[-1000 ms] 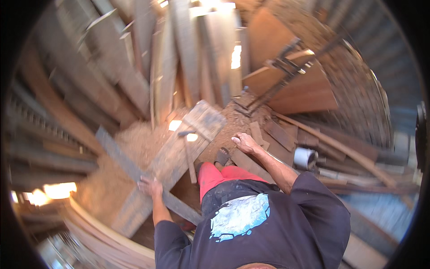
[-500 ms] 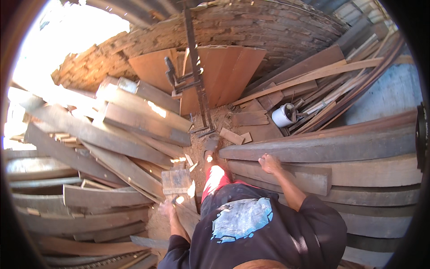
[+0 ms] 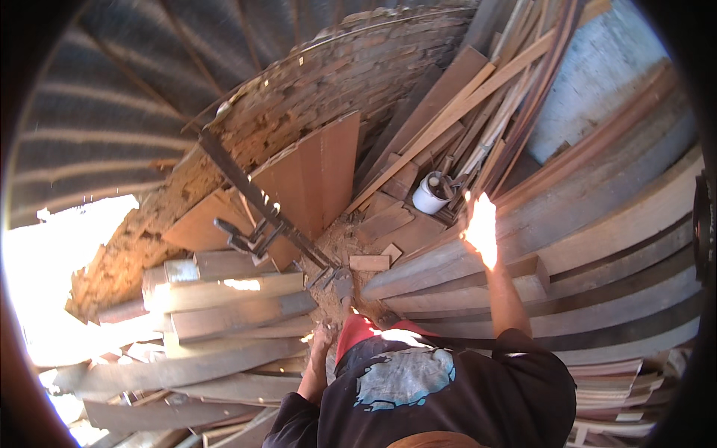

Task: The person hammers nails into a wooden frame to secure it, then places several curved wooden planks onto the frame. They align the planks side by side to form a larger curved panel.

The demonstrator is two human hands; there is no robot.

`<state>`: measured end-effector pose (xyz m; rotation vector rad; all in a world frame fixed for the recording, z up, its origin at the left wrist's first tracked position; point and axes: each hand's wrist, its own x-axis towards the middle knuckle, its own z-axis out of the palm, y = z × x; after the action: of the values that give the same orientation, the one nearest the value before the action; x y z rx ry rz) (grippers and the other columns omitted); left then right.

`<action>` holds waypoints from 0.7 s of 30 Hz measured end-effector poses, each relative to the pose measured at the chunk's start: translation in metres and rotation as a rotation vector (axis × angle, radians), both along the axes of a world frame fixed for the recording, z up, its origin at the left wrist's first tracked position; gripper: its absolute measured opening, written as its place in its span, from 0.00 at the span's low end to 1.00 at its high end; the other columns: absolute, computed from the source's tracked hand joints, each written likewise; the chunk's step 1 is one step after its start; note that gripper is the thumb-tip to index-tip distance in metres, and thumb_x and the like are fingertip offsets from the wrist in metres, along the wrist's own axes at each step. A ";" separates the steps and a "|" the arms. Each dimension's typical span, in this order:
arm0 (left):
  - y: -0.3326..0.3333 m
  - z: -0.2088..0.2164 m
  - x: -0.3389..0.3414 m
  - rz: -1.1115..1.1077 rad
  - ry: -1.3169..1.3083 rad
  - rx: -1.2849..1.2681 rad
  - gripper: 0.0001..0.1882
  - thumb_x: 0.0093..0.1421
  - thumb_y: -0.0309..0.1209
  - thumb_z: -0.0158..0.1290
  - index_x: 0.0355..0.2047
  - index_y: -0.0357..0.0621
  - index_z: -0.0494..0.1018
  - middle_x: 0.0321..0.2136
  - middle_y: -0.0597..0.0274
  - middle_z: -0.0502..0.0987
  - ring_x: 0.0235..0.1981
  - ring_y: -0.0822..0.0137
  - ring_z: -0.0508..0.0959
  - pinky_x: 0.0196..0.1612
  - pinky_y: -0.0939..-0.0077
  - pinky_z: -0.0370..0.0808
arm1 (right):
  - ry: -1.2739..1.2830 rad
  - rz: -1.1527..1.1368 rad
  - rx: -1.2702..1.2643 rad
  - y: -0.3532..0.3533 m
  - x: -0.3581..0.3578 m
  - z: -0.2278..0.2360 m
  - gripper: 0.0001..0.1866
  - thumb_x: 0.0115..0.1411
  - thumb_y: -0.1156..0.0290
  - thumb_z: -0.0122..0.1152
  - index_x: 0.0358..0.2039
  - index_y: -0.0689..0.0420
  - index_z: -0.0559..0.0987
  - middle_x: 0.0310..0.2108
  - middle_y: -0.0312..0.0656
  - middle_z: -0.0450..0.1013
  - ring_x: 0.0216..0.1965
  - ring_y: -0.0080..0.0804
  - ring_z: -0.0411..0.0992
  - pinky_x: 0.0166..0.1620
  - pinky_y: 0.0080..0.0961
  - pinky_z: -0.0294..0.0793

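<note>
My right hand (image 3: 480, 231) is raised over the stack of long timber beams (image 3: 590, 231) on the right, lit white by sunlight. Its fingers point up and apart, and nothing shows in them, though glare hides detail. Down by my left thigh, my left hand (image 3: 323, 337) hangs with loosely parted fingers and holds nothing that I can see. The pile of planks (image 3: 239, 313) on the left is the nearest thing to it. Ahead of my foot a long dark metal bar clamp (image 3: 258, 198) leans, tilted, before brown wooden panels (image 3: 314, 175).
A white bucket (image 3: 429, 196) with things in it stands by leaning wood strips (image 3: 478, 97). Small wood offcuts (image 3: 370, 263) lie on the sawdust-covered floor (image 3: 328, 295). Behind rise a rough brick wall (image 3: 321, 89) and corrugated sheeting (image 3: 97, 127). A light-blue surface (image 3: 597, 82) is at upper right.
The view has swung round to the left and up, showing more corrugated sheeting. My right hand has risen into sunlight; my left hand has moved forward and closer to my leg.
</note>
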<state>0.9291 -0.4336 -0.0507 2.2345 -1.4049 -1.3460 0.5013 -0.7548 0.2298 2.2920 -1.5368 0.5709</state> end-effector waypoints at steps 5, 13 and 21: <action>-0.046 -0.083 0.064 -0.384 -0.056 -0.183 0.23 0.64 0.45 0.51 0.53 0.44 0.74 0.47 0.40 0.79 0.48 0.37 0.79 0.51 0.48 0.77 | -0.182 -0.502 -0.097 -0.034 -0.025 0.150 0.31 0.62 0.56 0.60 0.64 0.53 0.70 0.64 0.58 0.61 0.58 0.52 0.65 0.60 0.52 0.65; -0.275 -0.025 0.002 -0.561 -0.091 -0.099 0.18 0.67 0.42 0.46 0.48 0.45 0.75 0.54 0.43 0.73 0.56 0.43 0.75 0.57 0.50 0.73 | 0.352 -1.083 -0.474 -0.028 -0.167 0.269 0.35 0.66 0.44 0.56 0.68 0.46 0.66 0.71 0.57 0.54 0.69 0.60 0.53 0.69 0.56 0.49; -0.486 0.063 -0.141 -0.355 0.204 -0.268 0.22 0.68 0.39 0.48 0.58 0.43 0.68 0.54 0.42 0.74 0.56 0.41 0.75 0.57 0.53 0.74 | 0.280 -0.995 -0.612 -0.059 -0.243 0.230 0.37 0.65 0.38 0.54 0.69 0.42 0.65 0.72 0.61 0.49 0.70 0.63 0.50 0.71 0.53 0.46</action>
<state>0.7882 -0.9201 0.0122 1.6855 -1.8374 -1.3410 0.2586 -0.8137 0.4594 0.9323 -1.7703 0.3308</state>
